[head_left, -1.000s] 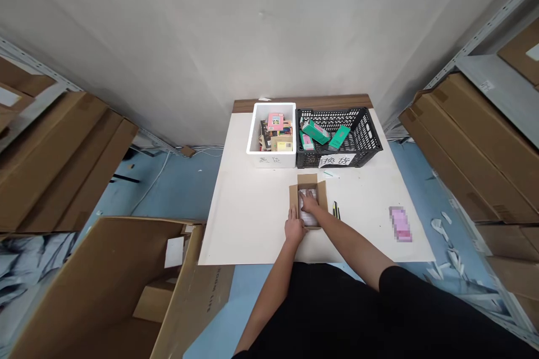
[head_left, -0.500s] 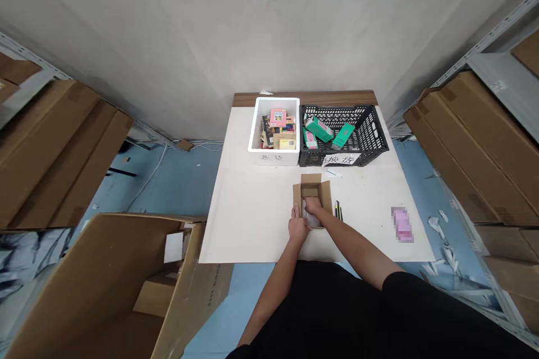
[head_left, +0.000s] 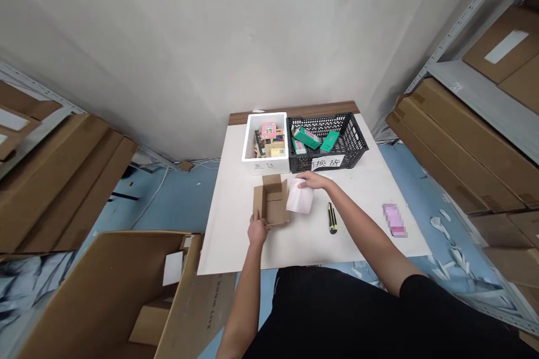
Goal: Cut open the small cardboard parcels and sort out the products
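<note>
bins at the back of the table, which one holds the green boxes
The black mesh plastic crate on the right holds the green boxes; the white foam bin beside it holds mixed pink and yellow packs.
</note>
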